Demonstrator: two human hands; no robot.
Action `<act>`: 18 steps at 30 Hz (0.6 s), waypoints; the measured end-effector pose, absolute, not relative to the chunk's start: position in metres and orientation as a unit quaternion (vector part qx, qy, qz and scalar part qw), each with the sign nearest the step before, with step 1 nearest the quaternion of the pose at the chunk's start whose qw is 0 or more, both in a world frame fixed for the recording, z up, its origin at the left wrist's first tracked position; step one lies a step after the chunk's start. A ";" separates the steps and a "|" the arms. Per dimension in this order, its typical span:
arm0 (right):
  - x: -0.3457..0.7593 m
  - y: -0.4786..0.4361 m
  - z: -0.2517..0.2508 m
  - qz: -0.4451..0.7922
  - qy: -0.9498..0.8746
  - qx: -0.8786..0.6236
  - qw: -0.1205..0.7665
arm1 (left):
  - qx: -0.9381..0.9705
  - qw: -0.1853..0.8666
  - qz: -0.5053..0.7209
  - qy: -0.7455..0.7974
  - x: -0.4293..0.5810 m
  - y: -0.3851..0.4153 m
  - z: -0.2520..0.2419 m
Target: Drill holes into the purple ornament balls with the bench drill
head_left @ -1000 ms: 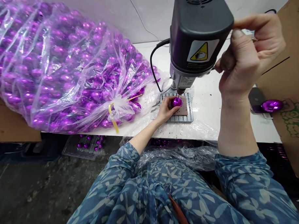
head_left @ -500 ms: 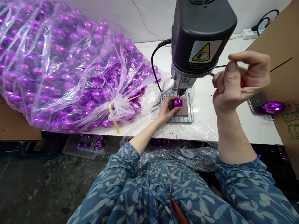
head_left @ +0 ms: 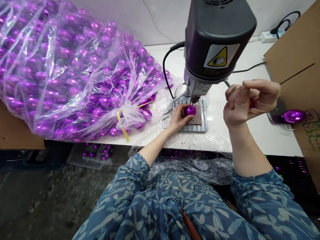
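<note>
On the brown pad (head_left: 198,119) of the metal base plate (head_left: 204,127), my left hand (head_left: 177,118) grips a shiny purple faceted ball (head_left: 191,110) between thumb and fingers. The bit under the chuck of the black drill press (head_left: 220,34) meets the top of that ball. Whether the tip has entered it, I cannot tell. My right hand (head_left: 247,101) is closed around the drill press's feed lever (head_left: 227,83), whose red knob (head_left: 250,103) shows between the fingers. Dark shavings are scattered over the plate.
A big clear bag of purple balls (head_left: 69,74) fills the table's left. Another purple ball (head_left: 294,116) lies at the right beside a phone (head_left: 276,114) and a cardboard box (head_left: 300,76). A power strip (head_left: 268,36) is behind. A clear tray (head_left: 85,161) with several balls sits below.
My right hand has moved down and slightly left with the lever. My left hand still holds the ball in place under the bit.
</note>
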State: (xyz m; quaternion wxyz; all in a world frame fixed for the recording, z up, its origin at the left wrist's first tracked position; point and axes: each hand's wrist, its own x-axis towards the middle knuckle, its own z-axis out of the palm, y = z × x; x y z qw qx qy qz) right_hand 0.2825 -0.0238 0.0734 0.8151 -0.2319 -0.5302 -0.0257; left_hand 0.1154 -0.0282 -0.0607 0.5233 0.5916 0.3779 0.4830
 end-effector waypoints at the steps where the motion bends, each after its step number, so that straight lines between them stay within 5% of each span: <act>1: 0.283 -0.023 0.071 -0.033 -0.531 -0.227 0.815 | 0.589 0.524 0.487 0.377 0.116 -0.028 -0.062; 12: 0.292 -0.018 0.050 -0.045 -0.572 -0.170 0.801 | 0.689 0.410 0.475 0.362 0.114 -0.017 -0.087; 18: 0.281 -0.023 0.105 0.045 -0.545 -0.209 0.811 | 0.691 0.395 0.478 0.371 0.115 -0.018 -0.087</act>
